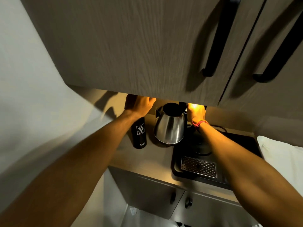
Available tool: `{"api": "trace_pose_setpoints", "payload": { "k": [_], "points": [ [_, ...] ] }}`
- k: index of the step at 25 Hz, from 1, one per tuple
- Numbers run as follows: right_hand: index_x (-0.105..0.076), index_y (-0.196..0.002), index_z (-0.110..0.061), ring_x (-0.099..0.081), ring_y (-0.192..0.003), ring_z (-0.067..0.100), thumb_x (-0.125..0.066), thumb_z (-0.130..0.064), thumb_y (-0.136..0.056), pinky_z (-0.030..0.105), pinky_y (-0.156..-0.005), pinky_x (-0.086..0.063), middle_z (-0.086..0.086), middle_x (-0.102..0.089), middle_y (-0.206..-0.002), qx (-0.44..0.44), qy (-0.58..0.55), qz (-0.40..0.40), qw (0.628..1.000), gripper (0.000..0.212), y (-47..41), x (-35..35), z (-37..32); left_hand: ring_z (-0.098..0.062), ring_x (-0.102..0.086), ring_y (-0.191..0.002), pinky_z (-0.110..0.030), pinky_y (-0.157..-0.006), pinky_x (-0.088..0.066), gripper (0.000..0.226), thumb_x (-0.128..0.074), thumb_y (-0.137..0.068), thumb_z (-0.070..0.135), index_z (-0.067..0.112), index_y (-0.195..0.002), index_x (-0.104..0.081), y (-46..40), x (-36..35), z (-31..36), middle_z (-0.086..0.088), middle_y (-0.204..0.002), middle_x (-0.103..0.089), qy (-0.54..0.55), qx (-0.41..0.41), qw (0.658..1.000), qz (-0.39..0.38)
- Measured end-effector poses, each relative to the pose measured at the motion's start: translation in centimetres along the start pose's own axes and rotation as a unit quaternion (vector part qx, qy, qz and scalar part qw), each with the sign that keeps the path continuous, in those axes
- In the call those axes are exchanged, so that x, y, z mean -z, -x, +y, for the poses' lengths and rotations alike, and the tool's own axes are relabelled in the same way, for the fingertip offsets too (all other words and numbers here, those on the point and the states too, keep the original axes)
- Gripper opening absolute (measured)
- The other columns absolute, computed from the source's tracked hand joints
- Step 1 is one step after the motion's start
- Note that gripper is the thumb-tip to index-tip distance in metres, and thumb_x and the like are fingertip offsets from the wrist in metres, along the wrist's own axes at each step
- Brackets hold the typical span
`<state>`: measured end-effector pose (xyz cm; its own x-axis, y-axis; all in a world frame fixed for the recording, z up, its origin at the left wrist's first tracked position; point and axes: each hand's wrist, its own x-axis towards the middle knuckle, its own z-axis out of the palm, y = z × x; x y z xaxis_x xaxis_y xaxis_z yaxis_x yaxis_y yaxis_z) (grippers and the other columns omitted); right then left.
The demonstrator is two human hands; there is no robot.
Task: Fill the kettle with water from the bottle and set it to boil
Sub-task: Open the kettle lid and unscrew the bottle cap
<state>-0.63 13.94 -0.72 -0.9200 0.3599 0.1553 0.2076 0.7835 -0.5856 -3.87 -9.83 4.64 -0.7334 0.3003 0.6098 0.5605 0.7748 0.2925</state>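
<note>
A steel kettle [169, 126] stands on the counter with its lid open and its dark inside showing. My right hand [196, 113] is closed around the kettle's black handle on its right side. A tall black bottle [139, 135] with white print stands upright just left of the kettle. My left hand [139, 104] is wrapped over the bottle's top, which it hides. The round kettle base [202, 149] sits on a black tray [177, 167] to the right, partly hidden by my right forearm.
A wooden wall cabinet [139, 46] with black handles hangs low above the counter. The tray holds a metal drip grate [198, 167]. Below the counter are cabinet doors with dark knobs [188, 202]. A white cloth [282, 154] lies at the right.
</note>
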Motion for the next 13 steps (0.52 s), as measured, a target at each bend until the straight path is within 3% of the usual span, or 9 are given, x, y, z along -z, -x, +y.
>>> {"api": "trace_pose_setpoints", "payload": {
  "k": [2, 4, 6, 8, 9, 11, 13],
  "points": [
    [-0.017, -0.053, -0.02, -0.013, -0.051, 0.014, -0.037, -0.032, -0.075, 0.03, -0.051, -0.012, -0.001, -0.016, -0.053, 0.021, -0.018, 0.039, 0.999, 0.032, 0.3, -1.1, -1.0, -0.026, -0.059, -0.077, -0.019, -0.071, -0.043, 0.027, -0.06, -0.094, 0.033, 0.006, -0.09, -0.066, 0.6, -0.4, -1.2, -0.011, -0.087, -0.065, 0.001, 0.038, 0.999, -0.009],
    [-0.017, -0.053, -0.019, -0.017, -0.049, 0.015, -0.036, -0.038, -0.073, 0.031, -0.051, -0.013, 0.002, -0.021, -0.052, 0.018, -0.034, 0.041, 0.998, 0.033, 0.8, -1.7, -1.4, -0.031, -0.061, -0.106, -0.036, -0.09, -0.05, 0.056, -0.052, -0.092, 0.055, 0.008, -0.121, -0.061, 1.3, -0.5, -2.3, -0.013, -0.119, -0.065, -0.069, 0.074, 0.994, -0.05],
    [-0.023, -0.052, -0.02, -0.03, -0.055, 0.022, -0.034, -0.04, -0.077, 0.032, -0.054, -0.019, 0.011, -0.035, -0.06, 0.028, -0.028, 0.04, 0.998, 0.034, 0.7, -3.0, -1.0, -0.032, -0.056, -0.12, -0.045, -0.098, -0.049, 0.069, -0.052, -0.091, 0.062, 0.011, -0.136, -0.05, 1.7, -0.4, -2.9, -0.013, -0.135, -0.057, -0.087, 0.091, 0.989, -0.079],
    [-0.047, -0.062, -0.02, -0.04, -0.067, 0.027, -0.029, -0.044, -0.082, 0.033, -0.063, -0.025, 0.022, -0.05, -0.075, 0.025, -0.037, 0.039, 0.998, 0.036, 0.6, -4.6, -0.8, -0.033, -0.053, -0.124, -0.047, -0.101, -0.048, 0.075, -0.053, -0.09, 0.064, 0.011, -0.142, -0.043, 2.2, 0.0, -3.1, -0.014, -0.141, -0.052, -0.09, 0.081, 0.989, -0.089],
    [-0.058, -0.076, -0.016, -0.047, -0.072, 0.03, -0.026, -0.047, -0.083, 0.035, -0.065, -0.027, 0.025, -0.058, -0.084, 0.021, -0.051, 0.044, 0.998, 0.045, 0.6, -5.3, -0.8, -0.033, -0.053, -0.124, -0.047, -0.102, -0.048, 0.077, -0.052, -0.09, 0.065, 0.01, -0.143, -0.042, 2.3, 0.2, -3.3, -0.014, -0.142, -0.052, -0.094, 0.078, 0.989, -0.089],
    [-0.061, -0.092, -0.01, -0.059, -0.082, 0.039, -0.021, -0.052, -0.08, 0.038, -0.066, -0.036, 0.023, -0.067, -0.093, 0.026, -0.066, 0.058, 0.996, 0.058, 0.5, -6.3, -0.7, -0.033, -0.056, -0.12, -0.045, -0.099, -0.049, 0.077, -0.052, -0.09, 0.066, 0.01, -0.142, -0.042, 2.6, 0.2, -3.7, -0.014, -0.138, -0.054, -0.097, 0.075, 0.988, -0.094],
    [-0.059, -0.088, -0.012, -0.06, -0.084, 0.042, -0.02, -0.051, -0.079, 0.04, -0.066, -0.042, 0.022, -0.068, -0.089, 0.038, -0.063, 0.062, 0.995, 0.056, 0.4, -6.7, -0.6, -0.033, -0.057, -0.118, -0.046, -0.098, -0.05, 0.076, -0.052, -0.091, 0.065, 0.01, -0.143, -0.041, 2.9, 0.3, -3.9, -0.014, -0.137, -0.055, -0.087, 0.071, 0.988, -0.103]
  ]
}}
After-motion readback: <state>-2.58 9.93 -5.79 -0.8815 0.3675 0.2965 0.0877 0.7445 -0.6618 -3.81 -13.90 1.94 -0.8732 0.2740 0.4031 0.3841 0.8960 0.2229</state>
